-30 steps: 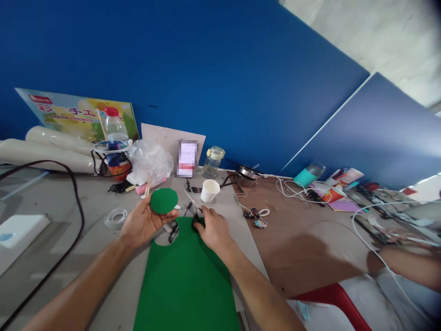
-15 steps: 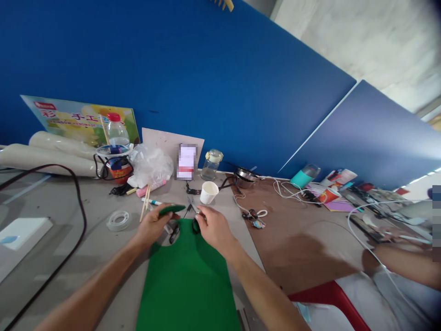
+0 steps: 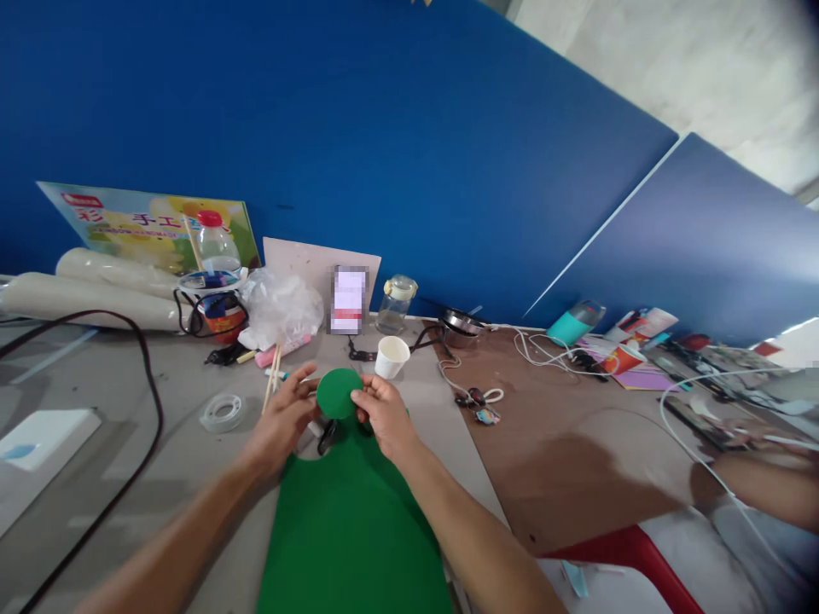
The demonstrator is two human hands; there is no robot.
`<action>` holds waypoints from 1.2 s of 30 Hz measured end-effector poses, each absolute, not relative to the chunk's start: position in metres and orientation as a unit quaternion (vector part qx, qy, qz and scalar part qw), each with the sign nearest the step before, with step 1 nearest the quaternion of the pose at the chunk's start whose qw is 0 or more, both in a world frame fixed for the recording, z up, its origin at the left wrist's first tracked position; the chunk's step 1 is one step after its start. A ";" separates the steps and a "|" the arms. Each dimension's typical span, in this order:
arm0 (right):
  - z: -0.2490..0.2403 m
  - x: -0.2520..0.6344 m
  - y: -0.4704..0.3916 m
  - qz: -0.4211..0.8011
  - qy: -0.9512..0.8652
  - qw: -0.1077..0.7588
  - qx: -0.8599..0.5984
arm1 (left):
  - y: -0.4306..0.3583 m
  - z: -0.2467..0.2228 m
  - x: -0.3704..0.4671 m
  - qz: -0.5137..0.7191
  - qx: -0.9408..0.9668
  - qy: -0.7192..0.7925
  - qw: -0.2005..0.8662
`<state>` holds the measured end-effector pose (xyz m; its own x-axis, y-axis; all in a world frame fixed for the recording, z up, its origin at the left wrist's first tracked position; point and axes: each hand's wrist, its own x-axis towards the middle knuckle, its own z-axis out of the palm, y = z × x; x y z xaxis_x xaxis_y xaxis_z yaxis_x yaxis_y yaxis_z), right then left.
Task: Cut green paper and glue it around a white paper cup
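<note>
A round green disc (image 3: 336,393) of paper or thin sheet faces me, raised above the table. My right hand (image 3: 392,419) pinches its right edge between thumb and fingers. At the disc's left edge is my left hand (image 3: 281,424), fingers spread, the nearest fingertips close to or touching the rim. Below lies a large green sheet (image 3: 355,529) with a rounded notch cut in its upper left edge. A black handle loop (image 3: 328,437) shows by that notch. Another dark piece, probably part of scissors, is mostly hidden under my right hand.
A white paper cup (image 3: 392,356), a lidded glass jar (image 3: 397,304) and a phone (image 3: 349,300) stand beyond my hands. Tape rolls (image 3: 222,413), wooden sticks (image 3: 272,379) and a black cable (image 3: 153,384) lie left. Another person's arm (image 3: 761,482) rests at far right.
The disc has turned from nearly edge-on in my left hand to facing me. My right hand has left the scissors and taken the disc's edge; my left fingers have spread.
</note>
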<state>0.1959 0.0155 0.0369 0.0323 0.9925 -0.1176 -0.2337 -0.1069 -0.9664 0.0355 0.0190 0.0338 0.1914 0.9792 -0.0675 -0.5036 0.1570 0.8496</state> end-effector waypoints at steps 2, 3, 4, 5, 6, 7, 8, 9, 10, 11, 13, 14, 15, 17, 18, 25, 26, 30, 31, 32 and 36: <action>0.037 0.198 0.015 0.538 -0.427 0.535 -0.492 | 0.021 0.034 0.036 0.512 0.330 0.306 0.732; 0.037 0.198 0.014 0.529 -0.437 0.530 -0.498 | 0.021 0.035 0.036 0.502 0.328 0.307 0.739; 0.037 0.198 0.013 0.523 -0.446 0.526 -0.501 | 0.021 0.035 0.036 0.493 0.327 0.317 0.741; 0.037 0.197 0.012 0.521 -0.455 0.520 -0.501 | 0.021 0.036 0.037 0.487 0.326 0.328 0.741; 0.037 0.196 0.011 0.523 -0.463 0.514 -0.497 | 0.020 0.036 0.038 0.483 0.323 0.340 0.739; 0.037 0.195 0.010 0.532 -0.466 0.509 -0.490 | 0.020 0.036 0.038 0.479 0.319 0.347 0.741; 0.037 0.194 0.009 0.548 -0.461 0.506 -0.481 | 0.019 0.035 0.038 0.475 0.315 0.347 0.745; 0.036 0.193 0.008 0.571 -0.447 0.505 -0.469 | 0.019 0.035 0.038 0.471 0.310 0.343 0.751; 0.036 0.193 0.008 0.596 -0.426 0.504 -0.457 | 0.019 0.035 0.037 0.467 0.305 0.339 0.758; 0.035 0.193 0.007 0.622 -0.404 0.503 -0.444 | 0.018 0.035 0.037 0.461 0.300 0.333 0.766; 0.034 0.193 0.007 0.659 -0.368 0.499 -0.424 | 0.018 0.035 0.035 0.451 0.292 0.323 0.780; 0.034 0.194 0.007 0.669 -0.359 0.499 -0.418 | 0.018 0.035 0.035 0.447 0.289 0.319 0.784; 0.034 0.195 0.007 0.675 -0.353 0.499 -0.414 | 0.018 0.035 0.035 0.445 0.287 0.316 0.787; 0.034 0.196 0.007 0.681 -0.346 0.502 -0.406 | 0.018 0.035 0.035 0.445 0.287 0.308 0.791; 0.034 0.197 0.007 0.683 -0.343 0.503 -0.403 | 0.019 0.035 0.036 0.445 0.287 0.305 0.792; 0.030 0.198 0.009 0.704 -0.319 0.505 -0.384 | 0.021 0.027 0.034 0.434 0.296 0.288 0.800; 0.029 0.199 0.010 0.713 -0.312 0.501 -0.378 | 0.022 0.026 0.033 0.435 0.297 0.287 0.800; 0.028 0.200 0.012 0.723 -0.286 0.508 -0.370 | 0.021 0.027 0.032 0.425 0.307 0.291 0.800; 0.028 0.200 0.012 0.723 -0.278 0.512 -0.371 | 0.021 0.028 0.032 0.421 0.311 0.292 0.801; 0.028 0.200 0.012 0.725 -0.269 0.514 -0.371 | 0.020 0.028 0.032 0.418 0.314 0.292 0.801; 0.028 0.200 0.011 0.750 -0.251 0.500 -0.354 | 0.019 0.030 0.033 0.420 0.319 0.285 0.800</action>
